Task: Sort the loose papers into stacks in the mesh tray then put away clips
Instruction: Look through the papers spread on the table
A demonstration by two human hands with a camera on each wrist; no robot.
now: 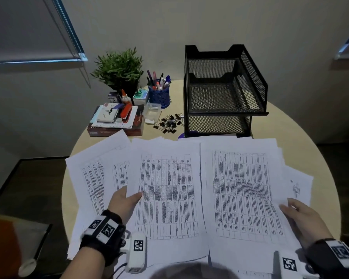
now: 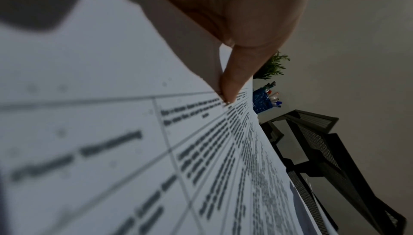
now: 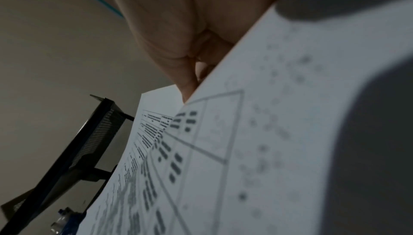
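Loose white printed sheets with tables [image 1: 240, 190] cover the near half of the round beige tabletop [image 1: 177, 91]. The left hand [image 1: 123, 202] pinches one sheet's left edge between thumb and fingers [image 2: 232, 86]; the right hand [image 1: 304, 218] grips the right-hand sheets likewise. Beyond stand the empty black mesh tray [image 1: 224, 93] and, just left of it, scattered black binder clips [image 1: 169, 123].

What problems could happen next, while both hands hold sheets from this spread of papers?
1. The left hand only pinches the edge of one sheet, so it could bend or slip.
2. Papers overhang the table on the left and might slide off.
3. Papers pushed forward could scatter the binder clips lying beside the mesh tray.
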